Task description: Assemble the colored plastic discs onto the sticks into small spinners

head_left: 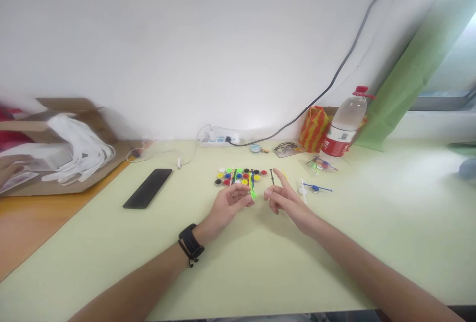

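Note:
My left hand (230, 203), with a black band at the wrist, pinches a small bright green plastic piece (253, 195) between thumb and fingertips. Just to its right, my right hand (284, 200) has its index finger stretched out and the other fingers loosely bent; nothing shows in it. Beyond both hands lie several round coloured discs (220, 176) in rows, with thin coloured sticks (256, 176) among them, partly covered by the left hand. A dark stick (271, 176) lies near my right index finger. Right of that hand are a white piece (303, 190) and a blue piece (316, 188) with a round middle.
A black phone (148, 188) lies at left. Against the wall are a power strip (219, 137), a striped bag (314, 128) and a large bottle (342, 126), with small coloured pieces (322, 164) before it. Another person's hand (13, 166) is near a cardboard box (111, 163).

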A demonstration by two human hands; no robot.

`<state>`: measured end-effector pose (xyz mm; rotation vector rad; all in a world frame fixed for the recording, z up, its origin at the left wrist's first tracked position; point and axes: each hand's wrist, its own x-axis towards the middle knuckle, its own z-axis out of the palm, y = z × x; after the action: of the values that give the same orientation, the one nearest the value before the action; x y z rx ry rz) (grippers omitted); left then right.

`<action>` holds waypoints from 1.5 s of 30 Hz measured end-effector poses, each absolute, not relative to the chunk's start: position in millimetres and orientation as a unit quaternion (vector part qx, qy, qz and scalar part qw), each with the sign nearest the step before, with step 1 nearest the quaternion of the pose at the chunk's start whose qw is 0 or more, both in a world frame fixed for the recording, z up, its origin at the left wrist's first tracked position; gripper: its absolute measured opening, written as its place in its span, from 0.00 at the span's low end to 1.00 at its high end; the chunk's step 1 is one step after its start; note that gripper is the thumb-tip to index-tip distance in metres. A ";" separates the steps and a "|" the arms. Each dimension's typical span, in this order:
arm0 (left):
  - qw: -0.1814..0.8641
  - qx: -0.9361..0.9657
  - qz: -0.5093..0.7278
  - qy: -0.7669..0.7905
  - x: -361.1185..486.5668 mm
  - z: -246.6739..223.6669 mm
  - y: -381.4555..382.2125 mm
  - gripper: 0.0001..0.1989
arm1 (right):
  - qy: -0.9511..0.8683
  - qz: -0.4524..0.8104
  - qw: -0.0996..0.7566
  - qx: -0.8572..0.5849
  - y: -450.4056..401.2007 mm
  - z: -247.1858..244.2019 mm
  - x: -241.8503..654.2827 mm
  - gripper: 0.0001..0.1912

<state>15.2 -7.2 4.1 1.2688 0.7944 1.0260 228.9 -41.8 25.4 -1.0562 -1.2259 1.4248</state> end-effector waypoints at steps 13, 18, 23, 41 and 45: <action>0.611 0.560 0.437 0.348 15.5 6.5 -8.1 0.19 | -0.488 0.600 0.488 -0.405 -30.1 26.8 238.6 0.22; 0.621 0.567 0.427 0.332 17.2 8.5 -11.0 0.19 | -0.585 0.525 0.471 -0.399 -35.9 19.9 230.4 0.19; 0.626 0.583 0.410 0.317 17.9 11.6 -13.7 0.17 | -0.664 0.462 0.434 -0.398 -38.5 14.2 227.7 0.17; 0.628 0.570 0.417 0.327 16.5 8.4 -10.6 0.18 | -0.634 0.513 0.408 -0.411 -34.9 13.8 238.5 0.25; 0.626 0.569 0.418 0.331 16.1 8.7 -11.2 0.18 | -0.629 0.523 0.407 -0.405 -34.4 22.3 241.6 0.35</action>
<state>16.1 -11.2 8.7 1.3044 0.7598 0.9583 241.6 -34.4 22.3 -1.0220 -1.5869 1.3190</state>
